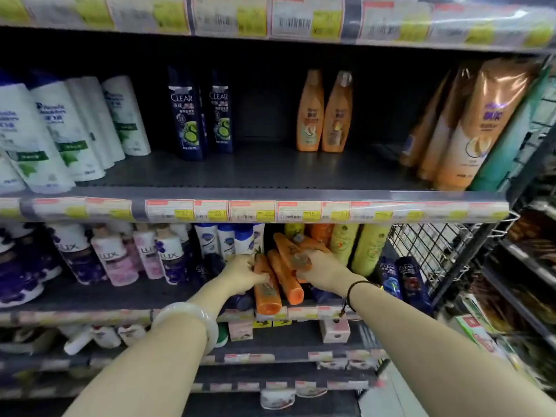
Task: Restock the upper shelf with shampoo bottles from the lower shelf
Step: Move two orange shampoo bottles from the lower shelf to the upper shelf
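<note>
As left hand (pixel 245 272) and right hand (pixel 323 267) each clutch an orange bottle (pixel 267 296), lift both clear of upper shelf (pixel 264 173).

Bright along the shelf fronts, yet dim and nearly black at the back of the upper shelf (pixel 264 170). Soft all over, with smeared print on the price labels (pixel 240 210) and pale glare along their plastic strip. Bowed by the wide lens toward the edges, blurred most at the lower corners and the right side.
</note>
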